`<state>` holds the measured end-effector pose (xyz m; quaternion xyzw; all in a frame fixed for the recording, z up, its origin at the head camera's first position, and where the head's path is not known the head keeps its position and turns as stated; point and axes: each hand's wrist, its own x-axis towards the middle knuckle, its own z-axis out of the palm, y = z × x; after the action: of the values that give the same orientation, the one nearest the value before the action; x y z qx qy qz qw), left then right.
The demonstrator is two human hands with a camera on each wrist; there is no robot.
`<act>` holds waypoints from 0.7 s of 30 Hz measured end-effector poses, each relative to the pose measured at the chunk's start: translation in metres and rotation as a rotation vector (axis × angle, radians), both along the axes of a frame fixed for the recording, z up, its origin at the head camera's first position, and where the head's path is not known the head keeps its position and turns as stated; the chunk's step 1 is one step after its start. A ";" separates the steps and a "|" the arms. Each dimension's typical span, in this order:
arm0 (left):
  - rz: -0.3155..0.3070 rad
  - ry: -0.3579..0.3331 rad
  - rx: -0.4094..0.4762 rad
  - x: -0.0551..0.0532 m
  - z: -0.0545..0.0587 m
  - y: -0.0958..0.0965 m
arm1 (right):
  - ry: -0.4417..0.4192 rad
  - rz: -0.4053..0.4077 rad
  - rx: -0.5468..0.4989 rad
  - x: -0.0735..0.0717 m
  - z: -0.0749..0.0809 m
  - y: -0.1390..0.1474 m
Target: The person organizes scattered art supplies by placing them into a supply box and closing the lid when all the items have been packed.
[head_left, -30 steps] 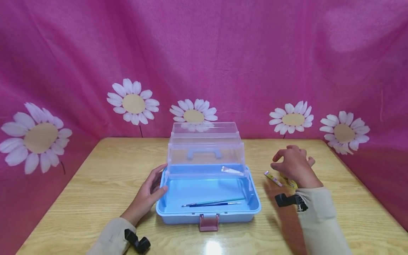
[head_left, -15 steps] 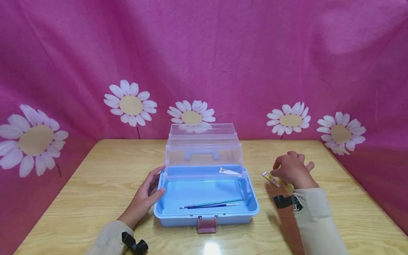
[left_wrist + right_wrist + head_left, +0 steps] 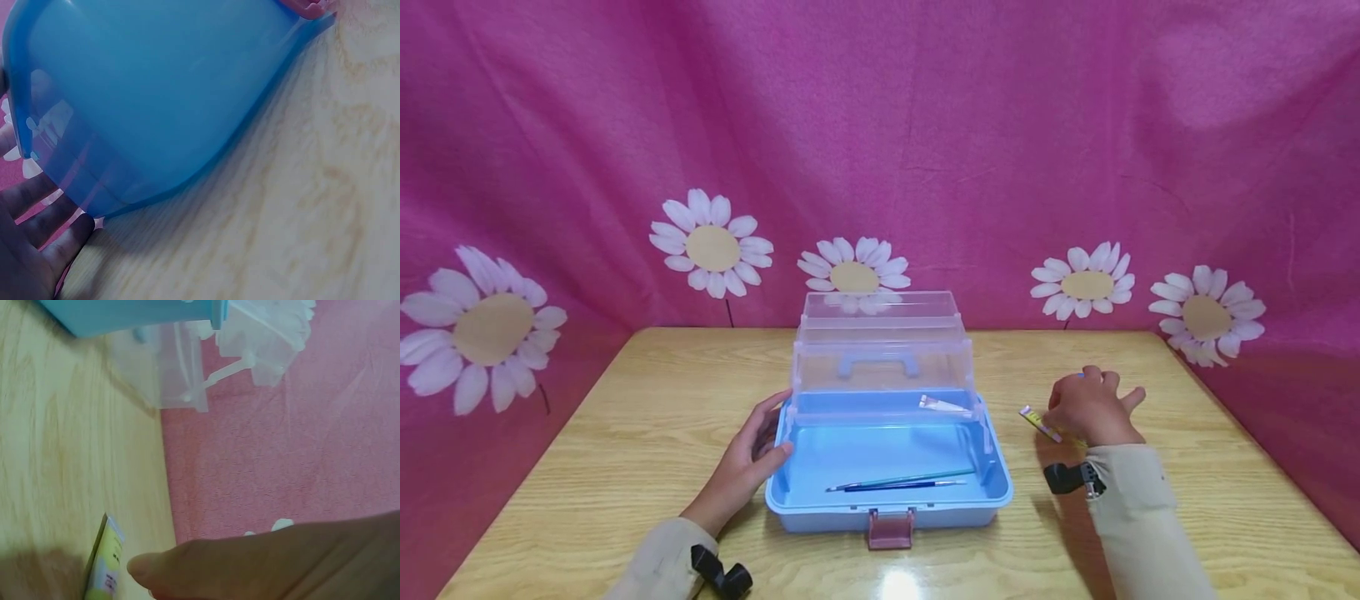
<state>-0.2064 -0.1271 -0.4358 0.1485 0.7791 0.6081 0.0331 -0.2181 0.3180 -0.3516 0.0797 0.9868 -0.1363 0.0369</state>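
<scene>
A light blue plastic storage box (image 3: 880, 450) stands with its clear lid (image 3: 880, 354) raised. Its left side is held by my left hand (image 3: 741, 467), the thumb at the rim and the fingers along the outer wall. Two thin paintbrushes (image 3: 898, 481) and a white tube (image 3: 943, 405) lie inside the box. My right hand (image 3: 1093, 408) reaches down with bent fingers over a yellow item, mostly hidden beneath it; I cannot tell whether the fingers grip it. A yellow paint tube (image 3: 1039, 422) lies just left of the hand, near the thumb (image 3: 187, 565) in the right wrist view.
The box's pink latch (image 3: 891, 530) hangs open at the front, above the wooden table (image 3: 647, 417). A pink cloth with printed daisies (image 3: 1086, 285) hangs behind the table and along both sides.
My right hand has lowered over the yellow item, covering more of it. My left hand stays at the box, and the box stays in place.
</scene>
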 end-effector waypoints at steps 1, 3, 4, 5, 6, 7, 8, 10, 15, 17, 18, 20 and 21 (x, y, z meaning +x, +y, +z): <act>0.000 -0.001 0.001 0.000 0.000 0.000 | -0.005 0.000 0.004 0.000 0.000 0.000; 0.002 -0.004 -0.001 0.000 0.000 0.000 | -0.010 0.004 0.011 0.000 -0.001 -0.001; 0.003 -0.004 -0.001 0.000 0.000 0.000 | -0.015 0.008 0.015 0.000 -0.001 -0.001; 0.004 -0.005 -0.002 0.000 0.000 0.000 | -0.020 0.012 0.020 0.000 -0.001 -0.001; 0.005 -0.005 -0.003 0.000 0.000 0.000 | -0.022 0.016 0.021 0.000 -0.002 -0.001; 0.005 -0.005 -0.004 0.000 0.000 0.000 | -0.022 0.020 0.023 0.000 -0.002 -0.001; 0.007 -0.005 -0.005 0.001 0.000 0.000 | -0.022 0.024 0.028 -0.001 -0.003 -0.002; 0.008 -0.002 -0.004 0.001 0.001 0.001 | -0.031 0.027 0.036 -0.002 -0.004 -0.002; 0.008 -0.001 -0.001 0.002 0.002 0.001 | -0.079 0.021 0.077 -0.005 -0.007 -0.002; 0.008 -0.005 0.001 0.002 0.002 0.001 | -0.092 0.018 0.093 -0.005 -0.008 -0.003; 0.008 -0.007 0.000 0.002 0.002 0.001 | -0.095 0.016 0.094 -0.005 -0.008 -0.003; 0.007 -0.011 -0.001 0.001 0.002 0.001 | -0.098 0.015 0.099 -0.005 -0.008 -0.004; 0.007 -0.013 -0.003 0.001 0.002 0.001 | -0.097 0.016 0.104 -0.005 -0.009 -0.004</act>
<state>-0.2055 -0.1263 -0.4337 0.1416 0.7805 0.6079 0.0362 -0.2230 0.3140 -0.3601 0.0803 0.9901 -0.0807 0.0817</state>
